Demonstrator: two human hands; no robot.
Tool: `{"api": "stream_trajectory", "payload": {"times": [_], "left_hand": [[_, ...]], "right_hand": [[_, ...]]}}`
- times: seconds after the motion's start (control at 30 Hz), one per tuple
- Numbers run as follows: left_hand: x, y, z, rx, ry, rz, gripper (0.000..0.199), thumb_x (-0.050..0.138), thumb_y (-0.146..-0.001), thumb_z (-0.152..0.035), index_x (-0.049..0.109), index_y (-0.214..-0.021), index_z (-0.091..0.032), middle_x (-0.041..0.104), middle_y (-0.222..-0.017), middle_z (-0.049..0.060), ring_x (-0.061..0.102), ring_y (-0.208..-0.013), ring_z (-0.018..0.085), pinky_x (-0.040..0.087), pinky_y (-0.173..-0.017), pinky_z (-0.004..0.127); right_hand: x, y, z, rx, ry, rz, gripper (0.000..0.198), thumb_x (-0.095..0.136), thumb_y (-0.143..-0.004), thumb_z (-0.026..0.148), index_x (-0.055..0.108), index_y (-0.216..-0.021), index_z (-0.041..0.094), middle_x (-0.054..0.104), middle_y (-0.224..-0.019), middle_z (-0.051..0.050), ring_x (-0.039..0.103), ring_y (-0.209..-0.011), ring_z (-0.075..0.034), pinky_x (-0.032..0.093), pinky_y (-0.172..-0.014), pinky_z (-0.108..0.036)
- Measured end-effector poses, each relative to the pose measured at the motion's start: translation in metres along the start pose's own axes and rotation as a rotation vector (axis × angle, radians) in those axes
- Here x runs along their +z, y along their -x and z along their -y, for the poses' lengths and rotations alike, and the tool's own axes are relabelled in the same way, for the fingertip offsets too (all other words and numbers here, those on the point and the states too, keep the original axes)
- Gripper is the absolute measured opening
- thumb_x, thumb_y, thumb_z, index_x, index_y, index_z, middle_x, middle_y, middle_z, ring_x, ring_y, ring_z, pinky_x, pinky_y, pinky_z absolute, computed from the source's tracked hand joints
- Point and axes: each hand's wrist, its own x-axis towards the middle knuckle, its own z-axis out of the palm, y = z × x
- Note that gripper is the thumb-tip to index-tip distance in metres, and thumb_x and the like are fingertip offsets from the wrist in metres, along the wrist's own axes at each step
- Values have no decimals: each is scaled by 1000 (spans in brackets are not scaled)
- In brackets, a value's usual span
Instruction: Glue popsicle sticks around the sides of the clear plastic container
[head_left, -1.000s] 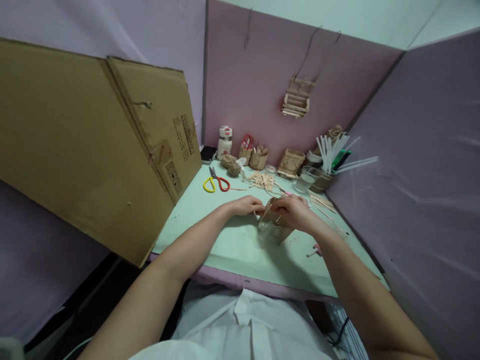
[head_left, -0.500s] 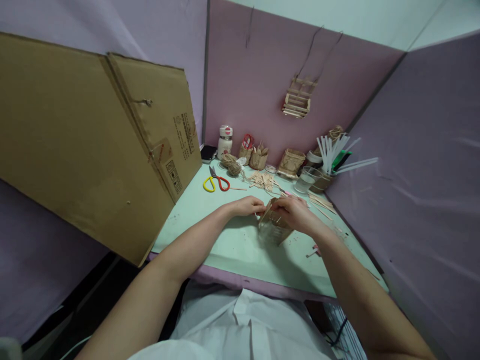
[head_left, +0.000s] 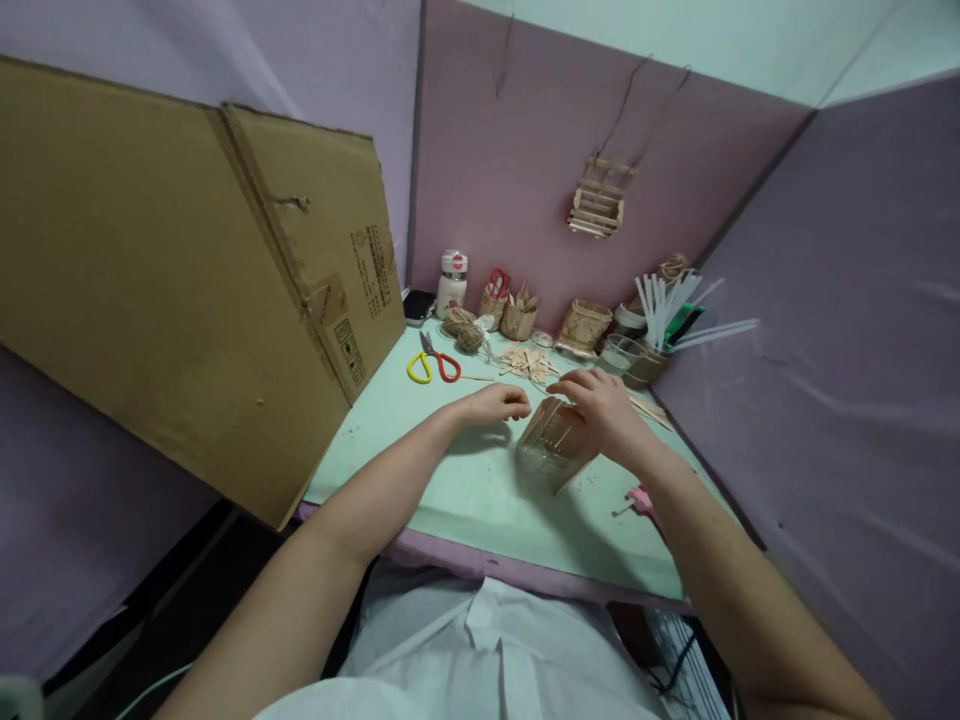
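Note:
On the table, in front of me, a clear jar (head_left: 541, 468) has flat wooden sticks along its side. Just left of its upper edge is my left hand (head_left: 495, 403), closed with the fingers curled inward and apart from the jar. Anything in those fingers is too small or hidden to make out. My right hand (head_left: 602, 412) hovers over the jar's upper right, its fingers spread and bent; no grip on anything shows. Part of the jar is covered by this hand. Below my right wrist lies a pink tool (head_left: 641, 500), partly behind the forearm.
Scissors (head_left: 433, 362) with yellow and red handles lie left of a pile of wooden pieces (head_left: 529, 362). Behind are twine (head_left: 469, 335), a stick cup (head_left: 519, 315), a woven basket (head_left: 585, 325) and white glue sticks (head_left: 664, 310). Cardboard (head_left: 187, 280) leans at left.
My right hand has lifted off the jar's top and moved slightly right and away, its fingers spreading. The left hand has drawn slightly away from the jar's edge.

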Motion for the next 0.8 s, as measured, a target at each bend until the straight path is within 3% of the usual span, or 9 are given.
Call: {"api": "stream_trajectory", "payload": {"times": [0.17, 0.43, 0.8], "left_hand": [[3, 0, 3, -14, 9, 67, 12, 59, -77, -28, 61, -73, -16, 57, -70, -1, 52, -68, 12, 42, -65, 26], [6, 1, 2, -22, 9, 109, 13, 57, -78, -23, 60, -69, -14, 54, -65, -1, 48, -64, 11, 40, -65, 27], [7, 0, 6, -14, 18, 124, 15, 58, -77, -27, 60, -71, -14, 54, -68, 0, 47, -64, 11, 38, -64, 27]], "right_hand": [[2, -11, -4, -253, -44, 86, 21, 58, -92, 21, 68, -109, 22, 67, -112, -10, 53, -101, -25, 38, -84, -37], [7, -21, -3, -349, -123, 141, 20, 53, -96, 28, 71, -94, 19, 69, -98, -10, 52, -91, -23, 40, -78, -34], [7, -26, -5, -458, -79, 201, 26, 47, -98, 25, 72, -95, 20, 65, -94, -11, 48, -86, -21, 36, -73, -32]]}}
